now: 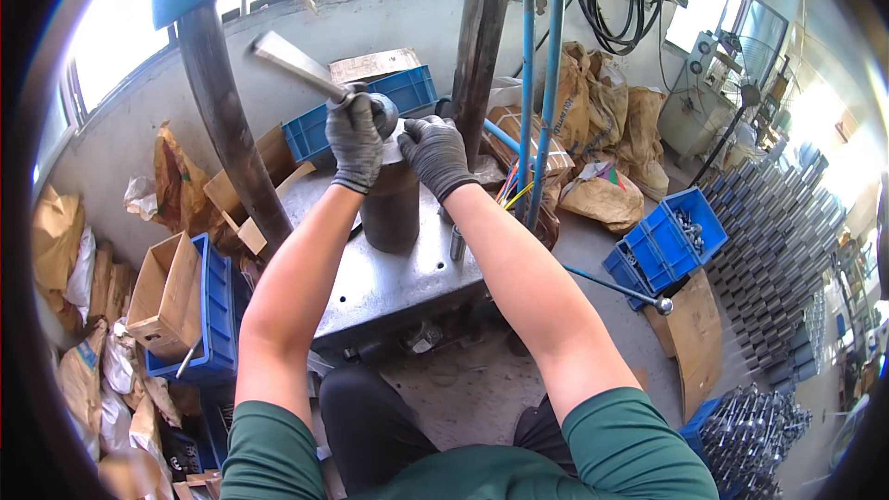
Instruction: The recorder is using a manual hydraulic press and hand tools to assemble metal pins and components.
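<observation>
My left hand, in a grey work glove, is closed around a long metal rod. The rod tilts up to the left, blurred at its far end, and a rounded metal piece shows beside my fingers. My right hand, gloved alike, has its fingers drawn together at the top of a dark steel cylinder; what they pinch is hidden. A pale, shiny surface shows between the two hands. The cylinder stands upright on a metal press table.
Dark posts flank the cylinder. Blue hoses run down at its right. A blue bin lies behind, another with a carton at left. Blue bins of metal parts and stacked tubes stand at right.
</observation>
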`<state>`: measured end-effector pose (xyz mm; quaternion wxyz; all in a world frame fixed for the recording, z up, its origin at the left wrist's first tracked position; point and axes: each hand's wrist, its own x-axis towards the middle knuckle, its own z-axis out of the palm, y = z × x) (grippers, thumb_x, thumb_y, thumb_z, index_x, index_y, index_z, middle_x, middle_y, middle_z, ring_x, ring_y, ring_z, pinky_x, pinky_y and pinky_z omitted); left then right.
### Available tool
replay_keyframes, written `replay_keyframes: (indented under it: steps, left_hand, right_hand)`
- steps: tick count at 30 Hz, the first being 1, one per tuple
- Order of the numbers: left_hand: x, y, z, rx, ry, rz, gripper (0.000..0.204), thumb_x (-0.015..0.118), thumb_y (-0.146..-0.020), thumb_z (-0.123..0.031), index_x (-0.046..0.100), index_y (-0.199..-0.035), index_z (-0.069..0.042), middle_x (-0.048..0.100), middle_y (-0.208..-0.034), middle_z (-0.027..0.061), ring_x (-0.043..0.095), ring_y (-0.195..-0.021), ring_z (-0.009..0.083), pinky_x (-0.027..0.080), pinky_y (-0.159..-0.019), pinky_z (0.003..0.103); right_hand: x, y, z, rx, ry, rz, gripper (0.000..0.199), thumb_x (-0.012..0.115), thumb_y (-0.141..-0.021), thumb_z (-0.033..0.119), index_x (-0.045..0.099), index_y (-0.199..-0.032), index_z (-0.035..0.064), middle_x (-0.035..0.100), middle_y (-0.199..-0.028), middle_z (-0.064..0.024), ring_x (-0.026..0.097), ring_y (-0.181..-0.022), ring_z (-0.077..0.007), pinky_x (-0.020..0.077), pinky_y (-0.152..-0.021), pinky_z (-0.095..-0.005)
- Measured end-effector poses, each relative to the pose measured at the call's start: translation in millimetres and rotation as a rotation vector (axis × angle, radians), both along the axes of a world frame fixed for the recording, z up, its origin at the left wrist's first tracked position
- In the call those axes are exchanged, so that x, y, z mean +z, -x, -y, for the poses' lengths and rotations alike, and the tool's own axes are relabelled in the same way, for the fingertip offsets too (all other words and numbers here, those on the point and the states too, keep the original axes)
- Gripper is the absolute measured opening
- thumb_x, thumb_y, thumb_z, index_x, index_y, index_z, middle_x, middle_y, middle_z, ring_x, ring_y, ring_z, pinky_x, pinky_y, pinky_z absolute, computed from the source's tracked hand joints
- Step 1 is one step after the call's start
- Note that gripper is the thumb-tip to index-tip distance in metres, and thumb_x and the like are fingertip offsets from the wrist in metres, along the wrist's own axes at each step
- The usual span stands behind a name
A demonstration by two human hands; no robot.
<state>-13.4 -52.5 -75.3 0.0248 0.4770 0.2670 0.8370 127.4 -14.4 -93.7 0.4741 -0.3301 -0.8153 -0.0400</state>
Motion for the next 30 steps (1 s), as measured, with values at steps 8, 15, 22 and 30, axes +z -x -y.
replay_keyframes:
  steps: [8,15,22,30]
  left_hand:
    - [-8.1,16.5,1.4,-0.185,-0.111,0.324,0.040,0.072,-0.100,-0.041,0.065,-0.114,-0.005,0.064,-0.092,0.0011,0.065,-0.084,0.0133,0.061,-0.081,0.031]
    - [-4.1,20.9,-2.5,-0.321,-0.038,0.218,0.031,0.070,-0.102,-0.035,0.065,-0.112,-0.006,0.063,-0.088,0.0007,0.064,-0.080,0.0118,0.061,-0.078,0.029]
    - [35.6,-4.2,-8.6,-0.112,0.293,0.188,0.021,0.063,-0.106,-0.025,0.057,-0.095,-0.007,0.062,-0.075,0.0004,0.061,-0.066,0.0099,0.054,-0.061,0.028]
    - [71.1,-16.0,-2.9,0.103,0.541,0.011,0.024,0.056,-0.108,-0.022,0.057,-0.096,-0.002,0.059,-0.071,0.0035,0.058,-0.060,0.0132,0.049,-0.051,0.033]
  right_hand:
    - [9.8,1.3,13.1,-0.013,0.153,0.025,0.043,0.074,-0.089,0.034,0.072,-0.127,0.0149,0.076,-0.108,-0.0093,0.066,-0.106,-0.0339,0.0511,-0.092,-0.0474]
    - [10.7,1.7,11.5,-0.015,0.087,0.061,0.039,0.073,-0.090,0.032,0.072,-0.124,0.0143,0.077,-0.105,-0.0105,0.067,-0.103,-0.0356,0.0518,-0.089,-0.0488]
    - [5.5,-16.4,8.8,0.074,0.105,0.095,0.028,0.066,-0.093,0.021,0.069,-0.116,0.0050,0.075,-0.104,-0.0176,0.068,-0.098,-0.0386,0.0545,-0.089,-0.0486]
    - [36.3,-144.0,96.7,0.171,-0.003,0.674,0.021,0.065,-0.088,0.014,0.065,-0.106,0.0037,0.070,-0.098,-0.0157,0.068,-0.099,-0.0366,0.0551,-0.089,-0.0478]
